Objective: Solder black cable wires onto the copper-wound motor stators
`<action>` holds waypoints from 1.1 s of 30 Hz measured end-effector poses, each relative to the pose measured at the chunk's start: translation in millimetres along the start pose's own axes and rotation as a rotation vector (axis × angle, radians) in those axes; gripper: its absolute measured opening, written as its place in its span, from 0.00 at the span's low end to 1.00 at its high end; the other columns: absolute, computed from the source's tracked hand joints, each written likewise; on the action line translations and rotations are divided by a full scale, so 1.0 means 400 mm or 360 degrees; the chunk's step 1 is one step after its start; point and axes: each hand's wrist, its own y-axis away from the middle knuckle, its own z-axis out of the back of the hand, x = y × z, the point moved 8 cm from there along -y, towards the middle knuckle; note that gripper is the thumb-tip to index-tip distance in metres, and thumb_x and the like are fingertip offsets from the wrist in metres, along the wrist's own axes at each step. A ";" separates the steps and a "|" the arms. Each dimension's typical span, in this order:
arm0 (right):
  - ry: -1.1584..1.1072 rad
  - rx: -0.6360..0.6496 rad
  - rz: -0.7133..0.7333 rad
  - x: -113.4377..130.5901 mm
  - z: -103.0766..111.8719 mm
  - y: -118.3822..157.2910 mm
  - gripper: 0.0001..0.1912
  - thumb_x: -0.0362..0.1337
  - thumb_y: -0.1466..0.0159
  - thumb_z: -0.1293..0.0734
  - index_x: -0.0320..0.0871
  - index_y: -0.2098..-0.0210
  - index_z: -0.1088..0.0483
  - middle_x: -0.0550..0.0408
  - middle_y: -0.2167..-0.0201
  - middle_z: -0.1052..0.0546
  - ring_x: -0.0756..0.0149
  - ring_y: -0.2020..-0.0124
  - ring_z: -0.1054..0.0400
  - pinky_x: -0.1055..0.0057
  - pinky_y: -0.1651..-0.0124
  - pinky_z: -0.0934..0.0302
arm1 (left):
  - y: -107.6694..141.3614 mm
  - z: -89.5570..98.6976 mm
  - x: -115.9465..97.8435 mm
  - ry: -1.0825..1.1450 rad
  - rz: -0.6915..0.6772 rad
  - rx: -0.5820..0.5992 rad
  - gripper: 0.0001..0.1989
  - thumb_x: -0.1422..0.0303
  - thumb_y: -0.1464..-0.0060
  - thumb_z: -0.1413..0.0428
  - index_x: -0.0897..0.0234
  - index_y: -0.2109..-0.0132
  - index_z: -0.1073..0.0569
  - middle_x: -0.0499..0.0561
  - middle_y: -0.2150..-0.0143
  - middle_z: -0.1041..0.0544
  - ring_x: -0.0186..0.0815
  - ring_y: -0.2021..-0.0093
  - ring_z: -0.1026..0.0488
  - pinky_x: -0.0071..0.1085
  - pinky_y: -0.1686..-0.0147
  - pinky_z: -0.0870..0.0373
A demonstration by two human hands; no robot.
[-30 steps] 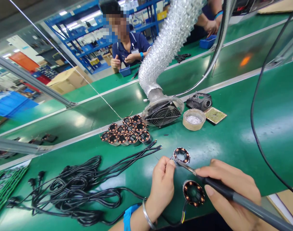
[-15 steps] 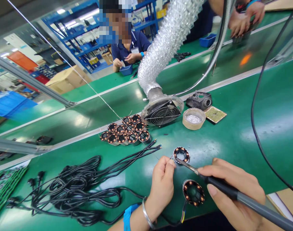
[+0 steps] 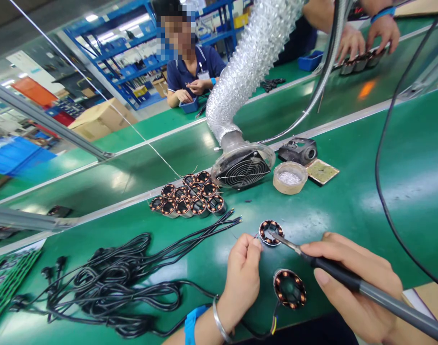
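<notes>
My right hand [image 3: 359, 282] is closed round the dark handle of a soldering iron [image 3: 334, 273], whose metal tip lies over a copper-wound ring [image 3: 271, 233]. At that ring's left edge, my left hand [image 3: 245, 268] pinches thin wires. A second copper-wound ring [image 3: 290, 288] rests nearer to me, with a black cable and coloured wires at its lower left. Left of my left hand lies a tangled pile of black cables [image 3: 114, 282], their stripped ends pointing up and right.
Several copper-wound rings [image 3: 183, 206] stand grouped beside a fume extractor [image 3: 244, 167] with a silver duct [image 3: 255, 62]. A round tub [image 3: 290, 178] and a square sponge tray [image 3: 322, 171] lie right of it. A black cord [image 3: 380, 191] hangs at the right. Across the belt, a person [image 3: 192, 72] works.
The iron's tip and my right hand have shifted slightly right, while my left hand has stayed put. At the upper right, another person's hands have moved apart over dark round parts on the belt.
</notes>
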 end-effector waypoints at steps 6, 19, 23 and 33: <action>0.0395 -0.0231 -0.0052 -0.096 0.051 -0.019 0.10 0.33 0.36 0.34 0.45 0.55 0.27 0.55 0.68 0.25 0.68 0.72 0.31 0.71 0.69 0.37 | 0.000 -0.002 0.003 0.0003 -0.0004 0.0002 0.22 0.48 0.43 0.46 0.61 0.72 0.39 0.40 0.79 0.47 0.28 0.78 0.51 0.23 0.78 0.49; 0.0491 -0.0259 -0.0124 -0.194 0.041 -0.024 0.17 0.33 0.31 0.36 0.47 0.44 0.31 0.57 0.66 0.20 0.70 0.71 0.25 0.73 0.62 0.30 | -0.002 -0.005 0.005 0.0006 0.0003 0.0017 0.22 0.48 0.43 0.48 0.61 0.72 0.39 0.41 0.77 0.46 0.28 0.77 0.52 0.24 0.79 0.52; 0.0209 -0.0009 0.0059 -0.128 -0.033 -0.032 0.12 0.28 0.33 0.35 0.48 0.52 0.29 0.59 0.67 0.21 0.70 0.70 0.27 0.74 0.63 0.32 | -0.001 -0.002 0.008 0.0044 0.0014 0.0000 0.23 0.47 0.43 0.46 0.62 0.71 0.38 0.40 0.78 0.46 0.27 0.78 0.53 0.24 0.80 0.53; 0.0029 0.0371 0.0226 -0.073 -0.162 -0.044 0.12 0.25 0.34 0.40 0.43 0.54 0.33 0.54 0.65 0.24 0.67 0.68 0.36 0.71 0.65 0.38 | -0.015 -0.001 0.003 0.0163 0.0113 0.0231 0.22 0.47 0.45 0.44 0.62 0.69 0.35 0.38 0.81 0.46 0.26 0.80 0.52 0.22 0.81 0.53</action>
